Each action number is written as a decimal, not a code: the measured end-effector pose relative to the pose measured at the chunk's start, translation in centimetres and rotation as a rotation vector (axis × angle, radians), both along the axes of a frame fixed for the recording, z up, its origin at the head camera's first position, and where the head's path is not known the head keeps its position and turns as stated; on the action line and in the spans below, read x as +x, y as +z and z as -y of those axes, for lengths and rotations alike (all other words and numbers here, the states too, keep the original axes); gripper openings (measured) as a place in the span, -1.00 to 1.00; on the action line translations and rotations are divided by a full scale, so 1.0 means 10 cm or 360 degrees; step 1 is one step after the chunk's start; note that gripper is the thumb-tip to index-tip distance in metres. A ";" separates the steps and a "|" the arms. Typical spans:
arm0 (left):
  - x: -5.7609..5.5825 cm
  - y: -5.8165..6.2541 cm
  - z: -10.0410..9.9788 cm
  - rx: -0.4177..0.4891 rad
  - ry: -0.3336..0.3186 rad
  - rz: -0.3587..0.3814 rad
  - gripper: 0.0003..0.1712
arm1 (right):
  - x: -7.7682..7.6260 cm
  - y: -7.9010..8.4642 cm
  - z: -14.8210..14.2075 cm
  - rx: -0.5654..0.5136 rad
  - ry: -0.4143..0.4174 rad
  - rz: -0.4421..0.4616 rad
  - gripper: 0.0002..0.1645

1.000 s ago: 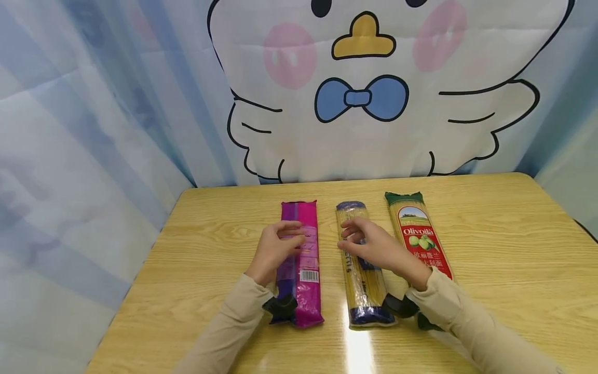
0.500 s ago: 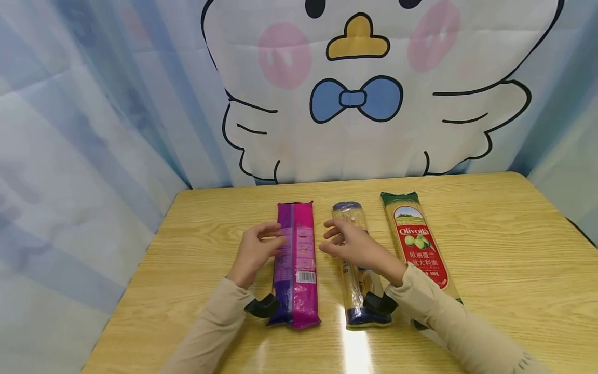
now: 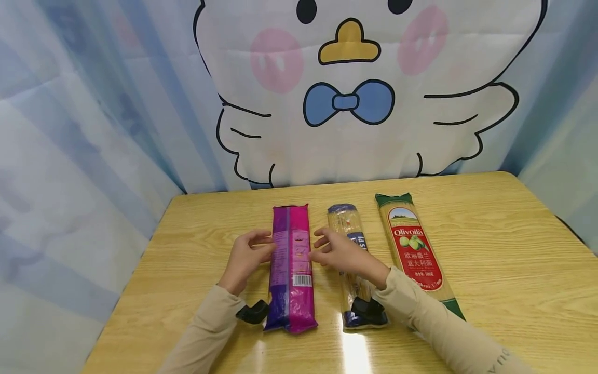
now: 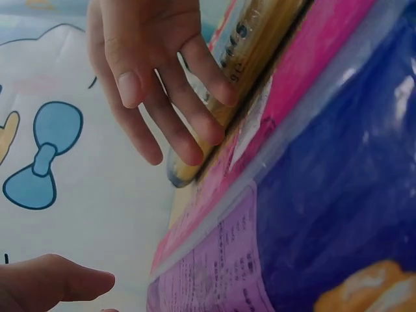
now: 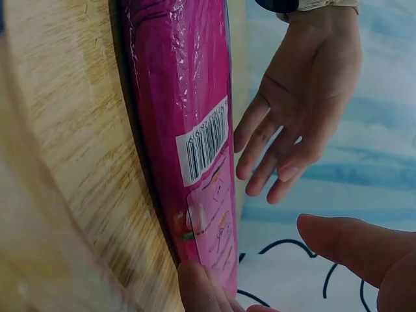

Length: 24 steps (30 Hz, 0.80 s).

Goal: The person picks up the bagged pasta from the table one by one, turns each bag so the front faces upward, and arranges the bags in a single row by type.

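Our left hand [image 3: 244,259] has just moved from above the pink-and-purple packet [image 3: 290,267] to its left edge, thumb and fingers apart, gripping nothing. That packet lies flat on the desk [image 3: 500,249], running twelve to six, at three o'clock from the left hand and nine o'clock from the right. Our right hand [image 3: 343,254] has come leftward to that packet's right edge, fingers loosely bent, holding nothing; whether either hand touches it, we can't tell. So we now flank one packet, which we judge suits a two-sided hold. The middle packet [image 3: 349,223] lies partly hidden below our right hand; the green-ended packet [image 3: 417,254] lies beyond, at three o'clock.
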<state>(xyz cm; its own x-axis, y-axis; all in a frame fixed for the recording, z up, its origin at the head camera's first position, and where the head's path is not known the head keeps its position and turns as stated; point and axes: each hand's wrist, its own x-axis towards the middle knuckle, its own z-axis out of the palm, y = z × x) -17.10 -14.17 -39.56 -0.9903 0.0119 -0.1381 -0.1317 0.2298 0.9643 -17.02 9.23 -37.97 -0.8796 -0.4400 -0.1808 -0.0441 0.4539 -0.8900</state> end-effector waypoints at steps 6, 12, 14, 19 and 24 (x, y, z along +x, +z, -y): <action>0.00 -0.04 0.02 -0.0056 0.0010 0.0034 -0.51 | -0.01 -0.07 0.06 -0.0007 0.0004 0.0014 -0.26; 0.01 -0.06 0.02 -0.0045 0.0000 0.0075 -0.50 | 0.01 -0.11 0.11 0.0029 -0.0001 0.0067 -0.25; 0.02 -0.07 0.01 -0.0030 -0.0001 0.0097 -0.49 | 0.02 -0.11 0.12 0.0017 -0.0011 0.0100 -0.25; 0.01 -0.09 0.01 -0.0026 -0.0009 0.0138 -0.48 | 0.03 -0.11 0.16 -0.0051 -0.0054 0.0177 -0.26; 0.00 -0.13 0.02 -0.0079 -0.0029 0.0107 -0.47 | 0.04 -0.14 0.20 -0.0031 -0.0064 0.0202 -0.40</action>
<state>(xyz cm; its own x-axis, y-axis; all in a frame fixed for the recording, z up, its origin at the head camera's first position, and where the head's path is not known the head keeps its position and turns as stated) -17.07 -14.34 -40.90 -0.9786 0.0216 -0.2048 -0.1908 0.2804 0.9408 -16.65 7.23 -39.37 -0.8670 -0.4096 -0.2836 0.0873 0.4354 -0.8960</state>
